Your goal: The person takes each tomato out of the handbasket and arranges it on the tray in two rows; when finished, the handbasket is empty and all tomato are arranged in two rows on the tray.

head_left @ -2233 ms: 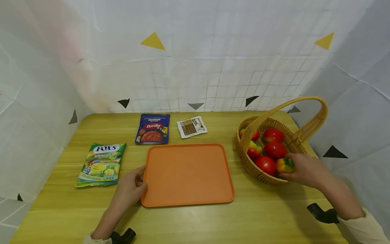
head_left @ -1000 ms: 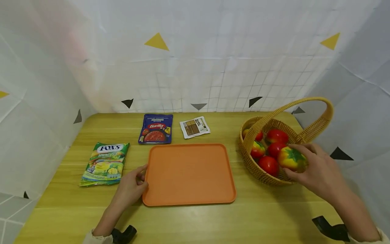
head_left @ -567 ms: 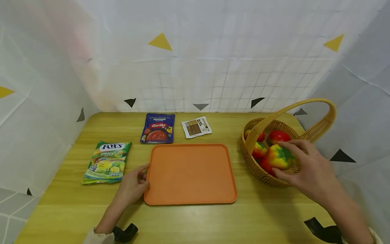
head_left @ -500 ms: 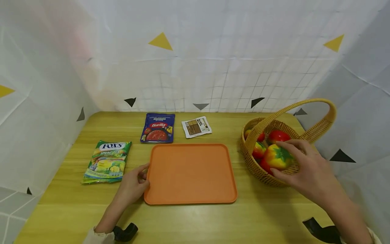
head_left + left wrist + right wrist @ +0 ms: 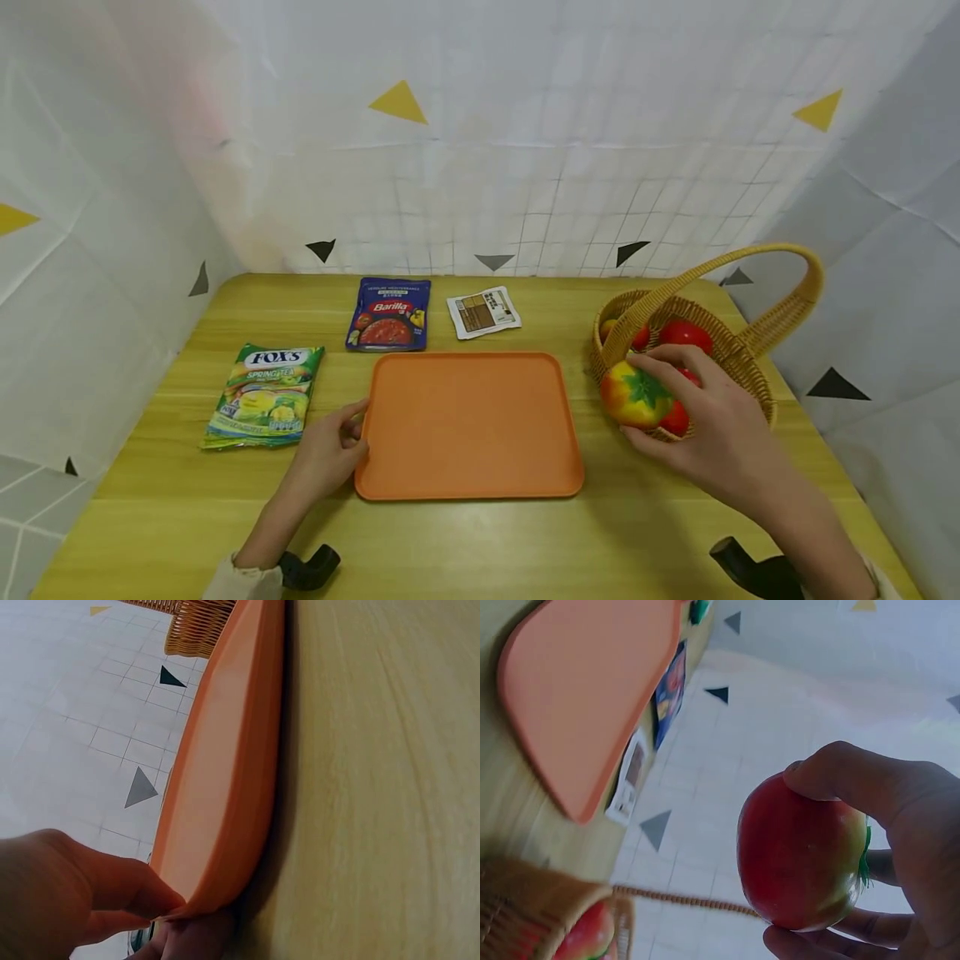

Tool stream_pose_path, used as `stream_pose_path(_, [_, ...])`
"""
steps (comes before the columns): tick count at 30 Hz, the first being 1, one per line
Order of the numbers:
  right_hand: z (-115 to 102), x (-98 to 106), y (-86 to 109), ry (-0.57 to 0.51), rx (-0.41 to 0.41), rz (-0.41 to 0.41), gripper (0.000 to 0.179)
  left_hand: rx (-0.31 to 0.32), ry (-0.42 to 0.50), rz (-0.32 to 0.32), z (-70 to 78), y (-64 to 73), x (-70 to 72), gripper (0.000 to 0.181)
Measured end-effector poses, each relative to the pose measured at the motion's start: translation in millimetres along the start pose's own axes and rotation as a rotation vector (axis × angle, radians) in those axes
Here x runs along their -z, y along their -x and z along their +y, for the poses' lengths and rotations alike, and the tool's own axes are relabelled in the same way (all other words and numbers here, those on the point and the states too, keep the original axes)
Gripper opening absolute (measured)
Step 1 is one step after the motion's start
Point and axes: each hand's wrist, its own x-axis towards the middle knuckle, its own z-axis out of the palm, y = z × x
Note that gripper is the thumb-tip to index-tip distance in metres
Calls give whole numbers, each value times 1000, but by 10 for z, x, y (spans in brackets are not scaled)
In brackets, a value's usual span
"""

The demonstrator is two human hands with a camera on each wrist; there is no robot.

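My right hand holds a glossy red-and-yellow fruit with a green star-shaped leafy top, thumb and fingers on opposite sides. In the head view the fruit overlaps the left front rim of the wicker basket; the right wrist view shows the fruit raised above the basket. Inside the basket lie several red fruits, partly hidden by the hand. At the left, my left hand pinches the left edge of the orange tray, which lies flat on the table. In the left wrist view, fingertips grip the tray's rim.
A green Fox's candy bag lies left of the tray. Behind the tray are a blue Barilla sauce pouch and a small white packet. The basket's tall handle arches over its opening. White sheeting surrounds the wooden table.
My right hand has lifted the red-and-yellow fruit from the basket's right front side and carried it left to over the left front rim. The left hand stays at the tray's edge.
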Motion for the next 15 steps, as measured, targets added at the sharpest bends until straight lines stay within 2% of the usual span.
stream_pose_path(9, [-177,-135,-130,-55,52,-4,73,-2,14,-3,15,15,3,61])
stream_pose_path(15, [-275,-241,-214,-74,51,-18,74,9,24,-6,12,14,8,61])
